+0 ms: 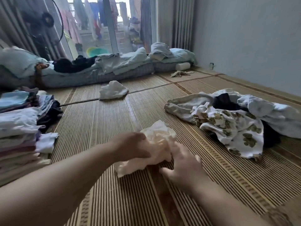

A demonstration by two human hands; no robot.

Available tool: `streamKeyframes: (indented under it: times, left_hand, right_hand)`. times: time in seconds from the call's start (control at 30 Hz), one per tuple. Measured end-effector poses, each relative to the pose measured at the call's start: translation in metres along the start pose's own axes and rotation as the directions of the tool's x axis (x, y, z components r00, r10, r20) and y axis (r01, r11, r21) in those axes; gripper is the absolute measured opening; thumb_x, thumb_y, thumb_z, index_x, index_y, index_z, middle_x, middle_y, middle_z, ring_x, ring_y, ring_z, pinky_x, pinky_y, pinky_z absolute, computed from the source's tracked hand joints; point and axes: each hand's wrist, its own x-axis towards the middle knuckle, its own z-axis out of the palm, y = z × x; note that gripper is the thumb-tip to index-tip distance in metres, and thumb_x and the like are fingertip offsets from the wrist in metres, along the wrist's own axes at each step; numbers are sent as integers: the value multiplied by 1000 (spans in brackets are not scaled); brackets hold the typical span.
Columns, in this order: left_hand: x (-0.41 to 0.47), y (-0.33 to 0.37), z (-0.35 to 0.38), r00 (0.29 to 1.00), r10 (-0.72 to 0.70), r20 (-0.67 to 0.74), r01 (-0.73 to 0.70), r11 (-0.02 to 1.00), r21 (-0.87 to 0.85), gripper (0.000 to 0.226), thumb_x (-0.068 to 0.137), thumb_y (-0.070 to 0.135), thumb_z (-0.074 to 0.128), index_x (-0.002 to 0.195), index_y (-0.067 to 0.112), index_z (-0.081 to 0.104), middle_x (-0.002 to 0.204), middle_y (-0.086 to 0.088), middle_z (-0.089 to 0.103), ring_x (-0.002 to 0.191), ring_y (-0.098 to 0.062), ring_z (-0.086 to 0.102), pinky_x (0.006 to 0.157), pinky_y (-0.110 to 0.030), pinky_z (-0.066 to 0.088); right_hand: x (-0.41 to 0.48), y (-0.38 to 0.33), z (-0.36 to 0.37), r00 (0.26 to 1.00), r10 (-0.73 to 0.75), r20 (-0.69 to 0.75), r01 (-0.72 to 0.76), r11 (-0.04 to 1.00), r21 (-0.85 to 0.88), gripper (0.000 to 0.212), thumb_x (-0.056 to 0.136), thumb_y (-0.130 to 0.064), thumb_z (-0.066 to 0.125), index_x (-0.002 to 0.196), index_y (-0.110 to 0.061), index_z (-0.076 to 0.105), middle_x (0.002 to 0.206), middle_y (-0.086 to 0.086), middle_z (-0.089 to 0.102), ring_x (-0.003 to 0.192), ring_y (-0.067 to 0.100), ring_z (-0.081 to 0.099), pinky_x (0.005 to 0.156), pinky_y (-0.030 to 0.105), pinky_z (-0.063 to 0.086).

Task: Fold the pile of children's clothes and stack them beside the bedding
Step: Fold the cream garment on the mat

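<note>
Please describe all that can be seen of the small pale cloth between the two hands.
The pale cream garment is small, of thin soft fabric, crumpled and not yet folded. It lies on the woven mat in front of the person. The left hand grips its middle; the right hand, fingers spread, touches its right edge. Blur hides finer detail.

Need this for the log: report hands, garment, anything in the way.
Left hand grips the pale garment, crumpled on the mat; right hand open at its edge. Unfolded pile to the right, folded stack left. Nothing blocking.
</note>
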Motion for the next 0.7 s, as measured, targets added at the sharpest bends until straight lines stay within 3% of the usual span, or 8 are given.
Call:
streamKeyframes:
  times: [0.07,0.13,0.2,0.27,0.3,0.37,0.57,0.7]
  left_hand:
    - [-32,7,-26,995,104,4,-104,994,-25,35,76,58,57,97,31,63,93,12,64,86,-12,62,78,-30,51]
    - [-66,11,-52,985,171,-27,-173,984,-48,11,83,37,65,91,29,64,85,16,60,78,-5,57,68,-19,45]
    - [-99,17,-78,978,194,-74,-197,980,-38,10,83,29,69,82,26,60,76,14,55,68,-1,52,59,-15,38]
    - [-125,22,-102,980,145,-136,-153,987,-55,18,79,34,74,79,22,61,70,9,56,63,-3,51,55,-17,38]
    - [-136,24,-114,980,107,-167,-116,992,-49,22,75,39,76,77,22,61,67,7,57,60,-5,51,54,-19,39]
    - [-159,24,-138,976,21,-219,-22,1000,-1,28,69,49,76,71,27,59,63,8,56,56,-7,51,52,-26,39]
    - [-191,-3,-183,909,-148,-389,188,980,67,35,79,47,69,63,24,46,61,8,45,55,-9,42,51,-25,30]
    - [-174,-11,-161,837,-338,-431,363,931,-27,30,88,41,62,65,27,47,69,9,50,72,-15,50,67,-27,36]
  right_hand:
    - [-3,-12,-13,997,-56,-60,61,994,90,99,78,-61,63,148,-47,-6,159,-3,8,143,20,18,116,55,14]
    - [-8,-27,-27,995,-99,-30,102,983,155,97,73,-61,68,147,-49,7,159,-5,7,145,20,11,115,58,15]
    - [-14,-42,-38,989,-146,25,138,970,198,65,72,-54,72,132,-43,49,153,-9,28,142,17,22,112,55,25]
    - [-22,-55,-45,975,-203,86,173,946,273,19,77,-40,73,90,-27,70,117,-9,64,114,15,56,90,34,49]
    - [-25,-59,-48,971,-215,105,170,928,333,16,79,-34,72,76,-20,67,95,-4,69,92,16,64,76,33,51]
    - [-31,-64,-56,972,-205,117,129,878,460,21,81,-26,73,73,-9,63,81,11,68,73,20,62,71,41,54]
    - [-46,-71,-84,968,-233,94,71,612,787,36,68,-38,77,83,-7,66,73,10,66,61,20,60,53,33,50]
    - [-43,-74,-71,980,-142,143,-57,484,873,33,74,-30,76,91,-5,65,79,12,69,65,27,64,58,41,55]
